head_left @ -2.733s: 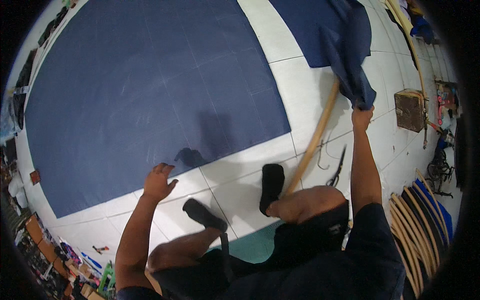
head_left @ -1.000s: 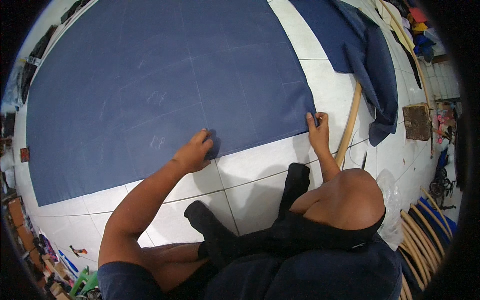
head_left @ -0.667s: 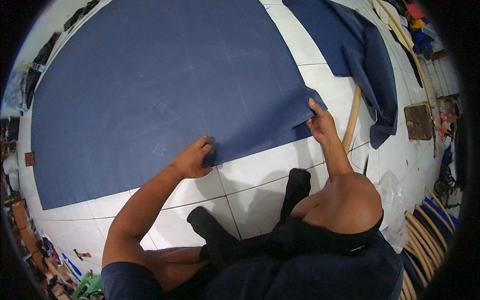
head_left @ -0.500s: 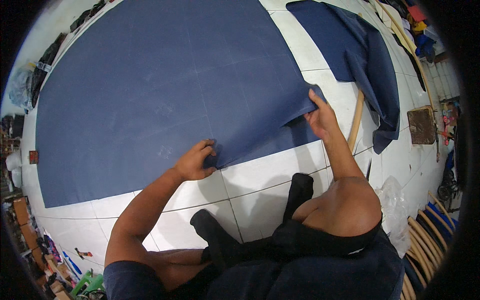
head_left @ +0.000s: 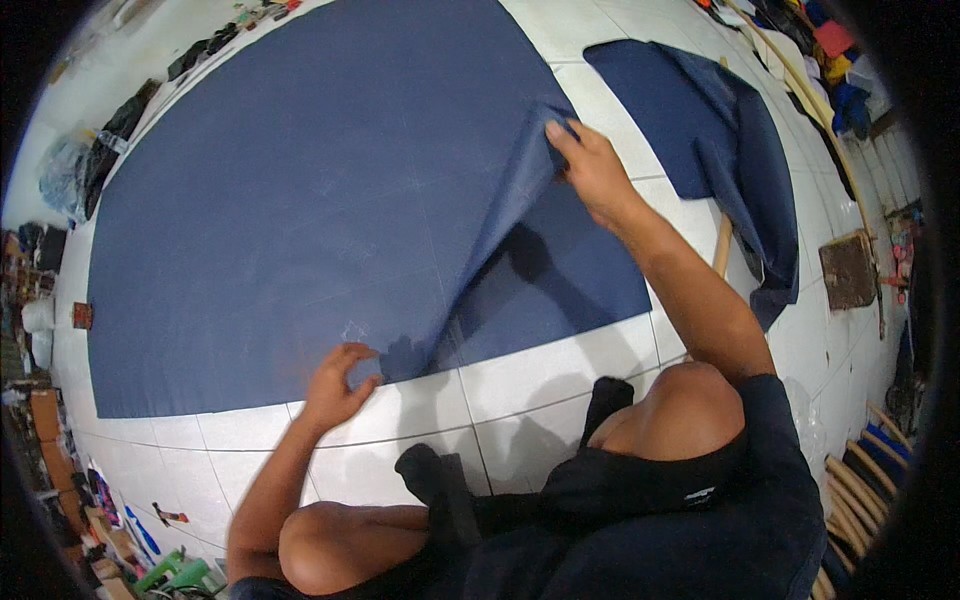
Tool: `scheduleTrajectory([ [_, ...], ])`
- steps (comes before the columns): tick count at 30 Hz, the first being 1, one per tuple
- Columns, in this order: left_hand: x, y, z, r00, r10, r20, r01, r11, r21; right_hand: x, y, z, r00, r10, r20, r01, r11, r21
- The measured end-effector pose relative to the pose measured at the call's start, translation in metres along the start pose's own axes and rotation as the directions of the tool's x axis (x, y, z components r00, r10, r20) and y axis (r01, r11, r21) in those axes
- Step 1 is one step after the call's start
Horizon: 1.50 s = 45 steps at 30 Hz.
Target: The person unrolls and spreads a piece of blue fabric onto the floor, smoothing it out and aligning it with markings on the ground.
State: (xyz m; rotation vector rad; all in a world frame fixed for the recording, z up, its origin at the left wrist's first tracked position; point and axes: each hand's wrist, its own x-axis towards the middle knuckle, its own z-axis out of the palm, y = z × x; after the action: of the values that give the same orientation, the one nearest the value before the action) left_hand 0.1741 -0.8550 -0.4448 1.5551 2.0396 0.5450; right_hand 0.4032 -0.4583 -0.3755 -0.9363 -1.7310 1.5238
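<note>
A large dark blue fabric sheet [head_left: 270, 240] lies on the white tiled floor, with another layer of the same blue beneath it [head_left: 590, 260] at the right. My right hand [head_left: 595, 175] pinches the upper sheet's corner, lifted and folded back toward the far left. A slanting fold runs from that hand down to the near edge. By the near edge my left hand [head_left: 342, 385] is curved, thumb and fingers apart, with nothing visible between them. Its fingertips are at the sheet's edge; whether they touch it I cannot tell.
A crumpled blue fabric piece [head_left: 740, 150] lies at the right over a wooden stick [head_left: 723, 245]. Farther right is a brown square block [head_left: 848, 270]. Curved tan rods [head_left: 850, 510] are stacked at the lower right. A small red box [head_left: 82, 315] sits by the sheet's left edge.
My right hand has moved up and left, lifting the sheet's corner farther over and baring more of the lower layer. The left hand has slid left and nearer along the edge, its fingers now apart.
</note>
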Motion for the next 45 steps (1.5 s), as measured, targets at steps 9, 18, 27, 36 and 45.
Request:
scheduleTrajectory([
  [9,0.003,0.011,0.116,0.988,0.113,-0.107,-0.105,0.991,0.079,-0.023,0.01,-0.006,0.991,0.131,-0.013,-0.132,0.982,-0.131],
  [18,0.007,0.02,0.134,0.987,0.082,-0.137,-0.058,0.984,0.168,-0.023,0.024,0.0,0.98,0.191,0.05,-0.174,0.955,-0.239],
  [27,-0.004,0.012,0.138,0.99,0.068,-0.123,-0.041,0.978,0.206,-0.012,-0.021,0.105,0.943,-0.043,0.331,0.214,0.84,-0.499],
  [36,-0.005,0.018,0.161,0.992,0.008,-0.126,0.01,0.99,0.144,-0.05,-0.037,0.303,0.772,-0.332,0.542,0.467,0.875,-0.128],
  [45,-0.017,-0.009,0.18,0.996,0.03,-0.079,-0.03,1.0,-0.004,-0.122,0.005,0.417,0.63,-0.284,0.723,0.309,0.946,0.102],
])
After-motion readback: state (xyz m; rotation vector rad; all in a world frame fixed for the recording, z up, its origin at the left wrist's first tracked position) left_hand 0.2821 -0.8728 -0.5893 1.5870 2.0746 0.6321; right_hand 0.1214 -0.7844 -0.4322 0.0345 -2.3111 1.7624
